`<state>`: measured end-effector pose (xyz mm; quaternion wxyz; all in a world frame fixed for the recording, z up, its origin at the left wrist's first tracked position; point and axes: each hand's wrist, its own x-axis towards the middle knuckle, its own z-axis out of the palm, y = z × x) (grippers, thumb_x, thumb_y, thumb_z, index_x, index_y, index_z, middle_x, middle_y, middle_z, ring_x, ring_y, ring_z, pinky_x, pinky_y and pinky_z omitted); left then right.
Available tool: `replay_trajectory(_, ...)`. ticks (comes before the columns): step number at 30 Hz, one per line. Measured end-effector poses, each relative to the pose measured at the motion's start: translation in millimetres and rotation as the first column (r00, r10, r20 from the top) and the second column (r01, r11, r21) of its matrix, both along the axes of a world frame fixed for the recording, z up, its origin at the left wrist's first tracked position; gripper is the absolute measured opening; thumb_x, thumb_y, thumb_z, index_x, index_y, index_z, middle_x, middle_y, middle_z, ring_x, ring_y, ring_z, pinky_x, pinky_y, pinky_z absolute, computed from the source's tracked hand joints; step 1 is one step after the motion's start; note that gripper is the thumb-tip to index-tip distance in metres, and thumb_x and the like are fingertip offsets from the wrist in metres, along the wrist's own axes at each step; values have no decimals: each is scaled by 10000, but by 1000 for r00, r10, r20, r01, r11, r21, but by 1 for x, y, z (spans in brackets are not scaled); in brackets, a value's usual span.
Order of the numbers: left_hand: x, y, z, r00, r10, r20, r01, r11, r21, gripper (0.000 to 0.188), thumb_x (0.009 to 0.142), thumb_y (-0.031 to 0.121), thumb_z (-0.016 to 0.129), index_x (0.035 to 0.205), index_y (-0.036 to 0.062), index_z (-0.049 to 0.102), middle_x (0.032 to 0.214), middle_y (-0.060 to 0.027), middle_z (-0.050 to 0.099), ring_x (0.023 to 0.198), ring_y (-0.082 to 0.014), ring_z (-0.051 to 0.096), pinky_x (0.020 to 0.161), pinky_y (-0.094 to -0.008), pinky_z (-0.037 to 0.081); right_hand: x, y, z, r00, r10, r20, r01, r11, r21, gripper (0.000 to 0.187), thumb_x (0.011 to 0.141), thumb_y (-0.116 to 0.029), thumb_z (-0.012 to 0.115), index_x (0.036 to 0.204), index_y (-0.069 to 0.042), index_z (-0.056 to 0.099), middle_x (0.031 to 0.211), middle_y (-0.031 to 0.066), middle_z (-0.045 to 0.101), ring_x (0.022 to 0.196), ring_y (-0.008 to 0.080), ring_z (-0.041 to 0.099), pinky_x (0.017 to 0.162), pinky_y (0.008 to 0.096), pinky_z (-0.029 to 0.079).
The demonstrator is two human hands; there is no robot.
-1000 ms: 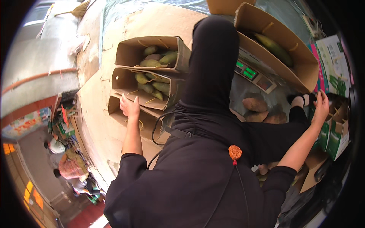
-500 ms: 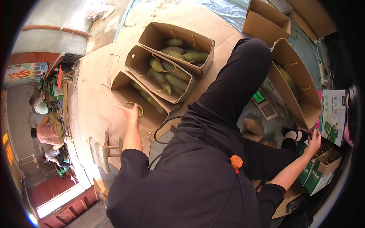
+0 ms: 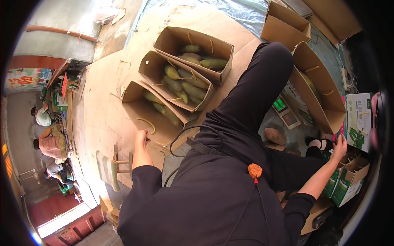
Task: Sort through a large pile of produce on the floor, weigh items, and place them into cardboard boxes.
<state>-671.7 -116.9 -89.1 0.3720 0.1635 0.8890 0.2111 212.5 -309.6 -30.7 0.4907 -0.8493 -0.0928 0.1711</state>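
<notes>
My left hand (image 3: pixel 142 136) is at the near-left edge of an open cardboard box (image 3: pixel 135 110), its fingers bunched at the rim below a yellow rope handle (image 3: pixel 146 124). Inside that box lie long green gourd-like fruits (image 3: pixel 166 112). Two similar boxes stand beyond it: a middle box (image 3: pixel 152 67) and a far box (image 3: pixel 168 39), both holding more of this produce. On the far right, my right hand (image 3: pixel 339 148) has its fingertips drawn together below the corner of another open cardboard box (image 3: pixel 328 108), near something pink. Whether those fingers grip anything cannot be made out.
A digital scale (image 3: pixel 287 115) with a green-lit display is beside my knee, close to brownish tubers (image 3: pixel 275 136). Green and white cartons (image 3: pixel 347 186) are at the right. A small wooden stool (image 3: pixel 110 168) stands left. Other people (image 3: pixel 53 143) are in the left background.
My left hand has moved nearer to me along the box rim, off the rope handle. My right hand has shifted slightly. The whole view has moved a little.
</notes>
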Motion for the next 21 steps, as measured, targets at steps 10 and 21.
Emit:
replay_trajectory(10,-84,-100,-21,985,142,-97,-161,961,-224,145,781,71,584,894,-18,611,799,-171,625,563,-319,600,434,-481,468,8,-29,-9,995,-87,-53,91,994,64,358,879,-291,604,1188,-122,542,1120,9,599,955,144,599,709,286,419)
replay_trajectory(21,34,60,72,21,-588,-808,825,467,-319,647,706,172,708,1285,70,438,1301,-148,465,1210,-319,417,1014,-431,322,-8,-22,-9,995,-99,27,99,995,-2,298,889,-267,588,1150,-124,563,1025,-17,606,895,126,596,669,281,419)
